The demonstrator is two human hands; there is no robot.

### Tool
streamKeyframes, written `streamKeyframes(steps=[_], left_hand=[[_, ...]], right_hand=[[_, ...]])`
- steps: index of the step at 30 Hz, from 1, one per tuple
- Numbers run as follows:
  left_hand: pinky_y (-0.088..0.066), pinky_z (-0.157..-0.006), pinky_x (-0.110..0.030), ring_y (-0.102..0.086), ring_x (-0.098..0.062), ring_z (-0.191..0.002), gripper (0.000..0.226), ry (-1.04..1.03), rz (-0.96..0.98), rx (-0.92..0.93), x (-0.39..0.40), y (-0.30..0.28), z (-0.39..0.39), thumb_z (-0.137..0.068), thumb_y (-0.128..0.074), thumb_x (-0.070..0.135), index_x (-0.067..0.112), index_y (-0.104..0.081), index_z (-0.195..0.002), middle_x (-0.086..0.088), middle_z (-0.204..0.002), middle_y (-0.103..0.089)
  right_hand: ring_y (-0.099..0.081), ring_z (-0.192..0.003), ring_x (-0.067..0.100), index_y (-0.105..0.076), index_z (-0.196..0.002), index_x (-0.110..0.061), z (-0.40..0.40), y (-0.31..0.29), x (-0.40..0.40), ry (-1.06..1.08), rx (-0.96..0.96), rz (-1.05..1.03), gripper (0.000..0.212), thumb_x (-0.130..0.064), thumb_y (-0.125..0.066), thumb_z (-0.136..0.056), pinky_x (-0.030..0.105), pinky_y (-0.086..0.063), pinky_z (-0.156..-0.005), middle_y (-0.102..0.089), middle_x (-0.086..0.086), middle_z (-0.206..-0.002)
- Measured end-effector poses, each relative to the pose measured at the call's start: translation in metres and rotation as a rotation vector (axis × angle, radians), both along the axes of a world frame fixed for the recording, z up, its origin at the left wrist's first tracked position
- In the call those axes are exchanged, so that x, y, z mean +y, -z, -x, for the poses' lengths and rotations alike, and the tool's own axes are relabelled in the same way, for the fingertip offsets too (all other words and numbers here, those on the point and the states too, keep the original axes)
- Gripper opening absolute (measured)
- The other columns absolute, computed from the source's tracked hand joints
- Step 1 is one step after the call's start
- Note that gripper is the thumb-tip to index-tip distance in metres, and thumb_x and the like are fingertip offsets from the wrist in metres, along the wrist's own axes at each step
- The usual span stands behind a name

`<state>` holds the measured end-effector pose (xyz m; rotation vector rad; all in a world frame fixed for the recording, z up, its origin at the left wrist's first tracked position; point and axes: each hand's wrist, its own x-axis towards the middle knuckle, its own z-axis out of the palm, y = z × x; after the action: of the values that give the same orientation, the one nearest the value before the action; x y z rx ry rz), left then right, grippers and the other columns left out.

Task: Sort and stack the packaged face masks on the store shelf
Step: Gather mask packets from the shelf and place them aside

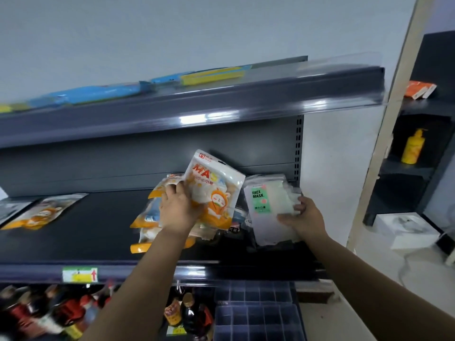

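Observation:
My left hand (178,207) grips an orange-and-white cartoon mask pack (216,185) marked "MASK", tilted up above a loose pile of similar orange packs (145,222) on the dark middle shelf (93,232). My right hand (304,216) holds a stack of pale green "FACE MASK" packs (267,205) at the shelf's right end, thumb on top. Between the two piles lie a few small mixed packs (234,225), partly hidden. Another orange cartoon pack (43,214) lies flat at the shelf's far left.
The upper shelf (221,99) carries blue and yellow flat packs (98,93). Below are dark sauce bottles (187,313) and blue divided trays (256,313). To the right stands a black rack (413,168) with a yellow pump bottle (412,148), orange boxes (418,89) and a white box (408,230) on the floor.

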<state>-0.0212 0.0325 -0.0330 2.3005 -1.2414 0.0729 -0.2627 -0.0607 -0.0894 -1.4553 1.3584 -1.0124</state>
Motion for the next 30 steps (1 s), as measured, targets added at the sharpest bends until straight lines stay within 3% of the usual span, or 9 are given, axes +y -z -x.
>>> streamKeyframes(steps=[5,11,14,19,23,27,30], left_hand=[[-0.039,-0.100,-0.042,-0.046,-0.036,-0.120,0.084,0.072,0.286,0.269,0.015,0.011,-0.003,-0.073,-0.079,0.022,0.010,-0.031,-0.141,-0.017,-0.137,-0.034],[-0.044,-0.093,-0.030,-0.049,-0.023,-0.122,0.071,0.106,0.540,0.529,0.029,0.017,-0.001,-0.077,-0.075,0.007,0.009,-0.037,-0.136,0.000,-0.125,-0.046],[-0.049,-0.094,-0.038,-0.050,-0.023,-0.122,0.071,0.099,0.587,0.641,0.033,0.020,-0.003,-0.076,-0.075,0.006,0.010,-0.036,-0.135,-0.006,-0.132,-0.049],[-0.050,-0.094,-0.043,-0.051,-0.021,-0.119,0.068,0.043,0.615,0.690,0.043,0.024,-0.005,-0.077,-0.074,0.010,0.013,-0.037,-0.134,-0.002,-0.127,-0.049],[-0.052,-0.091,-0.043,-0.054,-0.023,-0.117,0.066,0.012,0.678,0.755,0.058,0.032,-0.010,-0.078,-0.073,0.010,0.016,-0.038,-0.133,-0.003,-0.127,-0.050],[-0.053,-0.091,-0.042,-0.056,-0.021,-0.113,0.063,-0.012,0.757,0.809,0.077,0.034,-0.016,-0.079,-0.072,0.010,0.022,-0.039,-0.131,0.000,-0.125,-0.052],[-0.054,-0.090,-0.044,-0.057,-0.021,-0.113,0.060,-0.015,0.814,0.828,0.095,0.033,-0.028,-0.078,-0.072,0.007,0.026,-0.040,-0.125,-0.002,-0.126,-0.052]], right_hand=[[-0.058,-0.094,0.029,-0.050,-0.123,-0.003,-0.006,0.005,0.005,0.003,-0.184,-0.047,0.054,-0.001,-0.074,-0.074,0.037,-0.050,-0.079,-0.058,0.011,-0.105],[-0.058,-0.101,0.029,-0.048,-0.126,-0.012,-0.007,0.007,0.011,-0.012,-0.329,0.002,0.059,-0.002,-0.075,-0.074,0.039,-0.052,-0.081,-0.057,0.006,-0.109],[-0.058,-0.104,0.028,-0.049,-0.112,-0.018,-0.010,0.004,0.013,-0.028,-0.334,0.031,0.051,0.000,-0.076,-0.072,0.042,-0.052,-0.088,-0.057,0.007,-0.109],[-0.057,-0.086,0.013,-0.049,-0.111,-0.014,-0.013,0.000,0.019,-0.068,-0.394,0.061,0.047,0.004,-0.072,-0.075,0.022,-0.049,-0.068,-0.055,-0.008,-0.092],[-0.058,-0.095,0.018,-0.049,-0.120,-0.011,-0.024,0.005,0.020,-0.096,-0.403,0.060,0.055,0.001,-0.075,-0.073,0.031,-0.052,-0.076,-0.059,0.002,-0.106],[-0.059,-0.095,0.018,-0.047,-0.127,-0.008,-0.043,0.005,0.023,-0.139,-0.411,0.077,0.063,-0.001,-0.076,-0.072,0.026,-0.049,-0.070,-0.058,0.005,-0.111],[-0.058,-0.087,0.007,-0.045,-0.131,-0.008,-0.061,0.001,0.028,-0.168,-0.418,0.093,0.067,-0.001,-0.076,-0.073,0.019,-0.049,-0.067,-0.057,0.004,-0.113]])
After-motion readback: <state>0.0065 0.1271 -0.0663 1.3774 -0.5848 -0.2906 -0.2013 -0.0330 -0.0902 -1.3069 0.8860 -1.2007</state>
